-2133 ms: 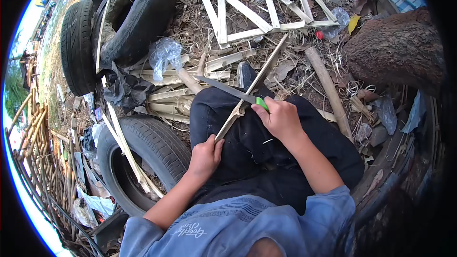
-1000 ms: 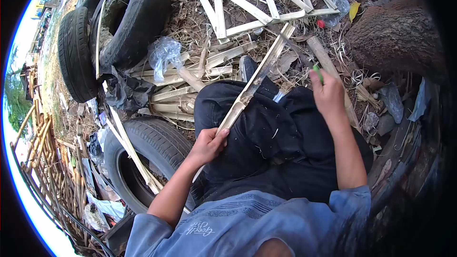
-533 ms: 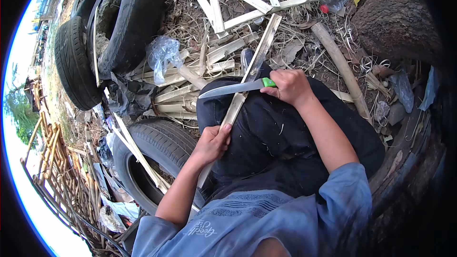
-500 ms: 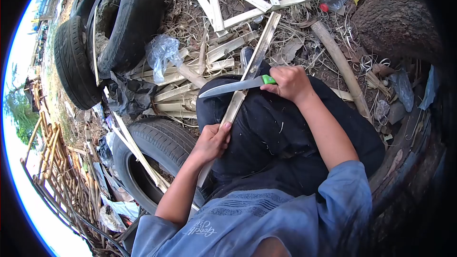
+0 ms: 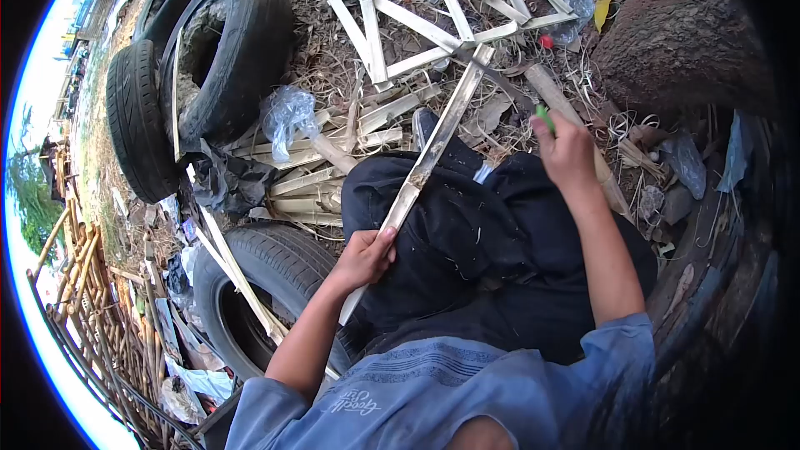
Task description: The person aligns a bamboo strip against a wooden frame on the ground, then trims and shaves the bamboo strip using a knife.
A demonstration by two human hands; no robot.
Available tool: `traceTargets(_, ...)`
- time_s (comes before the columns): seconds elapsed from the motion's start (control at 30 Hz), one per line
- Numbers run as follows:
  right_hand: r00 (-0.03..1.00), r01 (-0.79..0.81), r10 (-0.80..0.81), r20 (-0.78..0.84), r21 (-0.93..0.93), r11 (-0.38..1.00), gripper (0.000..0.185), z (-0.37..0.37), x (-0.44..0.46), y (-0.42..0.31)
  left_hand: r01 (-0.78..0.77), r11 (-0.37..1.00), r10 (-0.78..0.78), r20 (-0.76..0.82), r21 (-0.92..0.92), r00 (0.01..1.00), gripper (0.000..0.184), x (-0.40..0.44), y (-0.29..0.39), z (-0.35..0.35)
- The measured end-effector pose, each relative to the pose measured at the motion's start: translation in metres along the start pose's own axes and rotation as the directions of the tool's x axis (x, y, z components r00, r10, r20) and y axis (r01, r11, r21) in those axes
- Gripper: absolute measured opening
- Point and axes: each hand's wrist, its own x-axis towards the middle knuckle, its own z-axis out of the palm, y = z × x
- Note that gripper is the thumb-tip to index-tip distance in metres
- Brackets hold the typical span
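A split bamboo strip (image 5: 437, 143) slants across my dark trousers, its hollow inner face up, with a rough joint near its middle. My left hand (image 5: 367, 256) is closed round its lower part, thumb on the inner face. Out to the right, my right hand (image 5: 567, 150) grips the green handle of a knife (image 5: 508, 85). The blade points up and left, its tip near the strip's far end; whether they touch I cannot tell. Beyond lies a lattice of pale strips (image 5: 422, 27) on the ground.
Split bamboo pieces (image 5: 308, 183) lie left of my knees, beside black plastic (image 5: 225, 179) and a clear bag (image 5: 287, 121). Several tyres stand or lie at the left, one tyre (image 5: 283, 254) near my left arm. A bamboo pole (image 5: 612, 187) and a thick trunk (image 5: 675, 42) are at the right.
The knife has moved from across the strip's middle toward its far end, as my right hand went right and forward. My left hand still holds the strip. The view has shifted slightly.
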Motion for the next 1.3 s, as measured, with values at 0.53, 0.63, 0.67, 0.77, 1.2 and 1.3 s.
traceTargets(0.53,0.964,-0.246,0.262,0.05,-0.216,0.945,0.059,0.037,0.092,0.05,-0.072,0.995,0.079,-0.1,0.076,0.992,0.05,-0.002,-0.018,0.003)
traceTargets(0.63,0.978,-0.21,0.21,-0.008,-0.103,0.972,0.058,0.014,0.083,0.037,-0.103,0.994,0.107,-0.115,0.045,0.988,0.05,-0.001,-0.011,0.002)
traceTargets(0.67,0.98,-0.198,0.198,0.016,0.013,0.98,0.057,0.006,0.07,0.027,-0.096,0.995,0.1,-0.087,0.041,0.991,0.05,0.002,-0.008,0.001)
traceTargets(0.77,0.967,-0.171,0.13,0.22,0.176,0.969,0.049,0.016,0.017,-0.015,-0.065,0.998,0.065,-0.024,0.015,0.998,0.05,0.003,-0.004,0.0)
traceTargets(1.2,0.812,0.006,-0.084,0.577,0.135,0.991,0.055,0.018,-0.007,-0.083,0.194,0.979,-0.169,0.288,-0.061,0.943,0.05,0.002,0.012,-0.024)
traceTargets(1.3,0.807,0.046,-0.102,0.582,0.11,0.993,0.057,0.018,-0.006,-0.081,0.163,0.986,-0.152,0.275,-0.016,0.949,0.049,0.002,0.012,-0.022)
